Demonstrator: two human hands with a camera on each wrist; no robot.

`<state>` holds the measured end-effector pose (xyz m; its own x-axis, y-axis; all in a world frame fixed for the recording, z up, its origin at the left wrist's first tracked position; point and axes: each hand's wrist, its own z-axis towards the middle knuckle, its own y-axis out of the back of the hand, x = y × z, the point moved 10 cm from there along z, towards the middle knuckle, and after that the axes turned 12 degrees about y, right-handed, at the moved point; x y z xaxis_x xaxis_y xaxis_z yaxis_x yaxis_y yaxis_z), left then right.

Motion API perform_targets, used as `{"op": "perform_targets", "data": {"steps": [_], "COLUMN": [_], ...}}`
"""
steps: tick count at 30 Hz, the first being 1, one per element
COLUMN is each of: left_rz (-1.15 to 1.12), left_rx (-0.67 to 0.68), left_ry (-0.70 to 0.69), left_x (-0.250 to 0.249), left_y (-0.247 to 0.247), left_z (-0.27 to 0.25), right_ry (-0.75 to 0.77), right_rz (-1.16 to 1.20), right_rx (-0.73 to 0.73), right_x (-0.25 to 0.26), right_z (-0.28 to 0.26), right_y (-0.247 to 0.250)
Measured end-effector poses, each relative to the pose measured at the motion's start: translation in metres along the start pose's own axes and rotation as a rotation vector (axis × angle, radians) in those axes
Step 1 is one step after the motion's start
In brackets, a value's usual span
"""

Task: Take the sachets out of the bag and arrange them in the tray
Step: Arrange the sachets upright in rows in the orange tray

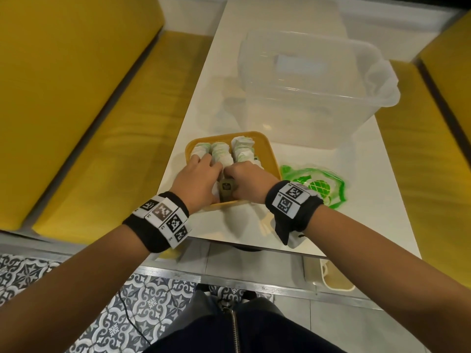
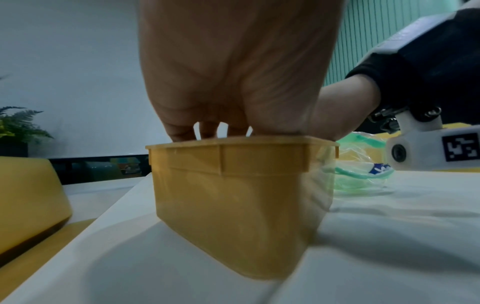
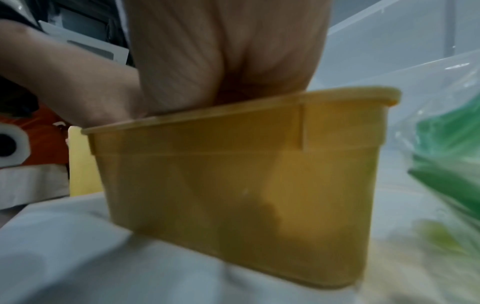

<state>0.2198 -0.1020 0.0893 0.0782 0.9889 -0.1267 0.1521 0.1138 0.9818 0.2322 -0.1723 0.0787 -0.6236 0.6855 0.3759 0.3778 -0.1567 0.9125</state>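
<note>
Sachets (image 1: 222,154) fill the yellow tray (image 1: 270,159); both hands reach inside, each grip's state hidden.

Both hands' fingers (image 2: 182,131) hidden inside the tray (image 2: 233,197).

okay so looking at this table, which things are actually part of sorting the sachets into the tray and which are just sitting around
Part of the job:
yellow tray
sachets stacked inside it
green-printed bag, beside the tray
left hand and right hand, both reaching into the tray

Just lying about:
clear plastic tub
yellow bench seats
</note>
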Motion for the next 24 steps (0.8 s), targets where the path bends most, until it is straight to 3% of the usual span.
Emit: {"op": "perform_targets", "data": {"steps": [11, 14, 19, 22, 24], "left_rz": [0.096, 0.093, -0.213, -0.489, -0.627], "left_rx": [0.071, 0.083, 0.034, -0.053, -0.005], "left_ry": [-0.039, -0.038, 0.061, 0.157, 0.236], "left_x": [-0.001, 0.000, 0.006, 0.006, 0.002], "left_y": [-0.007, -0.007, 0.020, 0.040, 0.039], "left_z": [0.002, 0.002, 0.011, 0.024, 0.036], "right_ry": [-0.021, -0.036, -0.234, -0.347, -0.378], "right_rz": [0.003, 0.117, 0.290, 0.241, 0.232], "right_rx": [-0.016, -0.062, -0.514, -0.549, -0.516], "right_x": [-0.004, -0.010, -0.055, -0.079, -0.086], "right_z": [-0.002, -0.008, -0.037, -0.037, -0.026], "right_y": [-0.002, 0.011, 0.074, 0.082, 0.081]}}
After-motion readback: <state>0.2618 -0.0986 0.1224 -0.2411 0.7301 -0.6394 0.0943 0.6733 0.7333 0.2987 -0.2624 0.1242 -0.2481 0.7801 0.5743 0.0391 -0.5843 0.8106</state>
